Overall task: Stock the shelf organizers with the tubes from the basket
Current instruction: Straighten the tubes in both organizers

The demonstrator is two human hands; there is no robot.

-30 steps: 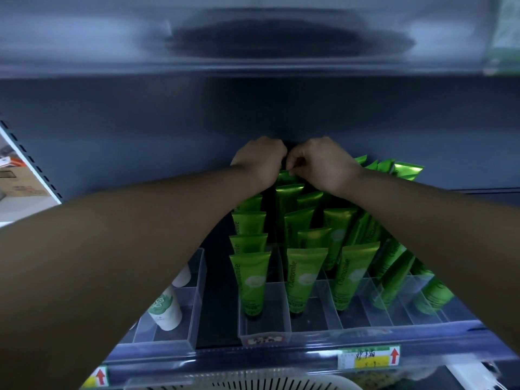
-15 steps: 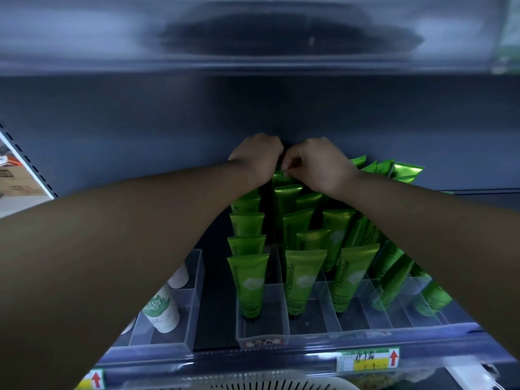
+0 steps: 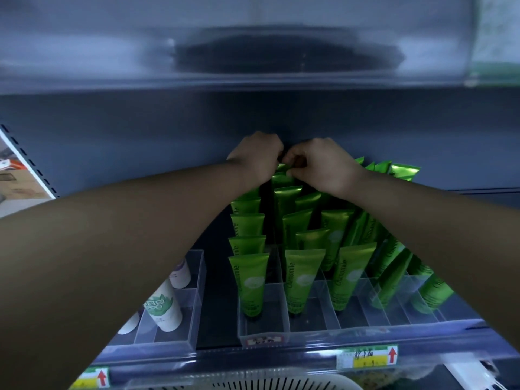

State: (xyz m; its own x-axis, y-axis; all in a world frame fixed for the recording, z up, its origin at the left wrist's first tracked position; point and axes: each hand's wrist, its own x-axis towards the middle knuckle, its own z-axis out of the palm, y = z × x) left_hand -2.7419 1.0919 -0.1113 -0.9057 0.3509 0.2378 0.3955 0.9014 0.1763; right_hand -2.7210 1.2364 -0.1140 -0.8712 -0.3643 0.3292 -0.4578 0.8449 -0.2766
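Both arms are stretched deep into the dark grey metal shelf (image 3: 216, 319), and the hands meet right at the back panel. The right hand (image 3: 323, 167) is clenched, thumb and forefinger pinching the crimped top of the rearmost green plastic tube (image 3: 281, 177) in the second lane from the left. The left hand (image 3: 257, 157) is pressed up beside it, knuckles touching, fingers curled down out of sight. Whether it grips that tube too, I cannot tell.

Below the hands, the clear plastic shelf organizer (image 3: 264, 330) is filling up nicely. Rows of glossy green tubes (image 3: 249, 282) stand cap-down, crimped ends up, one behind another in its lanes. The three lanes on the left stand tidy and upright. Over on the right, under the right forearm, the tubes lean sideways against each other.

To the left, set apart by a bare strip of shelf, a second clear organizer (image 3: 197, 280) holds white tubes (image 3: 164, 308), one with a green leaf print.

On the shelf's front edge sit two yellow-and-green price labels (image 3: 367, 357) with red arrows. At the very bottom, the rim of the white slotted plastic basket (image 3: 281, 383) peeks in; what it holds is out of view.
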